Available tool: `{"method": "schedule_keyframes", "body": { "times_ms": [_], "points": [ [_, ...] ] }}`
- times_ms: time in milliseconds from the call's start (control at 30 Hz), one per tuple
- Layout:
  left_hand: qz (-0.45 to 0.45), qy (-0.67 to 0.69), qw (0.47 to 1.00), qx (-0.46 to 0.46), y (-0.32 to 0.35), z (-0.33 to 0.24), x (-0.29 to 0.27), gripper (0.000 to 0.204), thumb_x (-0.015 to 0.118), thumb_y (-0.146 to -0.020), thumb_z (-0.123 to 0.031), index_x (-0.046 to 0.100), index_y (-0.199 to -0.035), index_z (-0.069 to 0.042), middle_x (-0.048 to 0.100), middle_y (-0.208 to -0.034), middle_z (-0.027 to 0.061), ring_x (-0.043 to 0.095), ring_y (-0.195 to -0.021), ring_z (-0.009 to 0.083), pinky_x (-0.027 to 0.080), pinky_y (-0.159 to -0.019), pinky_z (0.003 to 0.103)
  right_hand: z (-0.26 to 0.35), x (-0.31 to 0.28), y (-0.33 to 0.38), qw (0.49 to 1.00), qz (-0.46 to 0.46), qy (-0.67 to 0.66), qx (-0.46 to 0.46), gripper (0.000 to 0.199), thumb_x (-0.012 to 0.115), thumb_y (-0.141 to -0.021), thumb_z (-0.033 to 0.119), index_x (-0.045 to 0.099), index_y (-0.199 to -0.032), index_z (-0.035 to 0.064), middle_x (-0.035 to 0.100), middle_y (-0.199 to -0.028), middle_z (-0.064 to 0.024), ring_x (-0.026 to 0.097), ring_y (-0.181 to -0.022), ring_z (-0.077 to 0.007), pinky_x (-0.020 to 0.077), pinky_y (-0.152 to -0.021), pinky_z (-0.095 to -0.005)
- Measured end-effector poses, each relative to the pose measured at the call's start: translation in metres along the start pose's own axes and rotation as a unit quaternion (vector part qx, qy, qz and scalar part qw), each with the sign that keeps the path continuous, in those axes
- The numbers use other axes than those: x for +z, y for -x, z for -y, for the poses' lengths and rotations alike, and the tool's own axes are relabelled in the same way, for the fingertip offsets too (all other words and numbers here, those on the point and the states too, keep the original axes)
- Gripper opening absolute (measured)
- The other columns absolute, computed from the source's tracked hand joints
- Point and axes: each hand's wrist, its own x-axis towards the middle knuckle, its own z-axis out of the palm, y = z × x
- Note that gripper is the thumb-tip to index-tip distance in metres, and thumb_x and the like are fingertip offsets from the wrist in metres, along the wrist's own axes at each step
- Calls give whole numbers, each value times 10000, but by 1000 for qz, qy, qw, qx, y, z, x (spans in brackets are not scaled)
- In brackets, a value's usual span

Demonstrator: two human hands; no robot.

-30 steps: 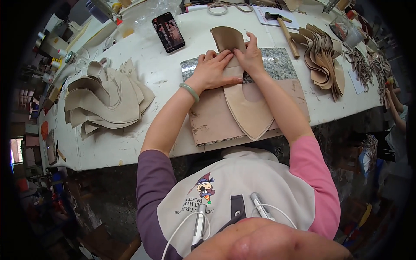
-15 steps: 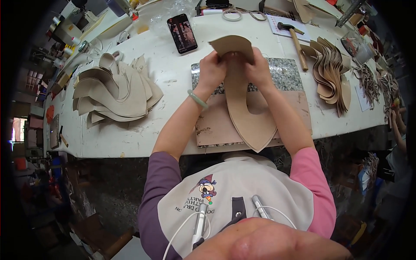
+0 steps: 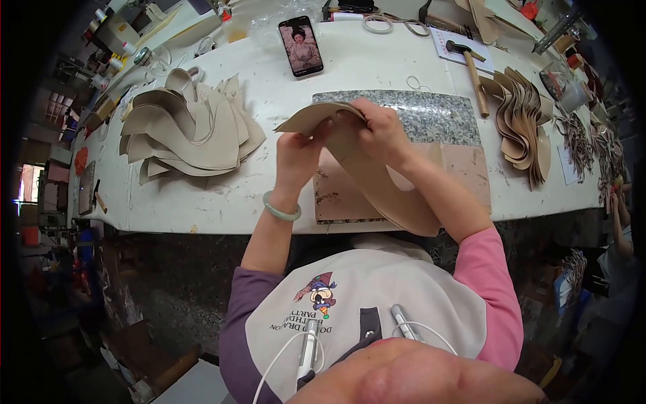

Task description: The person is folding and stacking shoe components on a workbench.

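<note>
Between my hands is a long curved tan leather-like piece [image 3: 367,172], its top end bent over and its wide lower end hanging toward the table's near edge. My left hand [image 3: 299,156] grips the top end from below, with its fingers partly hidden under the bent flap. Higher up and to the right, my right hand [image 3: 382,133] is closed on the same end, thumb near the left one. Beneath the piece lie a speckled grey stone slab [image 3: 431,111] and a pinkish board [image 3: 468,178] covering its near part.
Similar pieces lie in a loose pile [image 3: 195,138] on the left and a folded stack [image 3: 521,128] on the right. A hammer [image 3: 478,84] rests beside that stack, partly on a notebook [image 3: 444,44]. A phone [image 3: 301,48] stands behind the slab. Another person's arm [image 3: 622,225] shows far right.
Both hands have moved left and slightly nearer me, turning the piece so its top end points left. Its lower end has shifted right. The whole view has also shifted slightly.
</note>
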Motion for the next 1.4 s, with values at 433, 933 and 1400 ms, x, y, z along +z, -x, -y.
{"method": "schedule_keyframes", "body": {
  "times_ms": [433,933,1400],
  "points": [
    [-30,163,986,-19,16,-1,-34,222,631,-925,-133,643,-1085,20,671,-935,64,602,-809,98,514,-816,214,19,1,3,993,63,43,-91,162,610,-823,8,664,-970,49,685,-826,-69,571,-575,-200,455,-546,-283],
    [16,-722,685,93,-36,54,-189,691,772,-764,-233,480,-1321,52,495,-1365,175,480,-1244,266,398,-1021,363,-80,-163,-186,932,-89,331,121,401,545,-911,384,624,-1182,98,695,-992,-122,638,-845,-269,486,-739,-368],
    [-101,-145,981,-77,0,40,-260,519,616,-908,-112,443,-1385,-6,487,-1396,136,496,-1243,210,395,-1037,283,-119,-335,-32,869,-234,355,253,410,650,-851,344,666,-1127,41,714,-975,-76,656,-851,-199,501,-757,-292]
  ]
}}
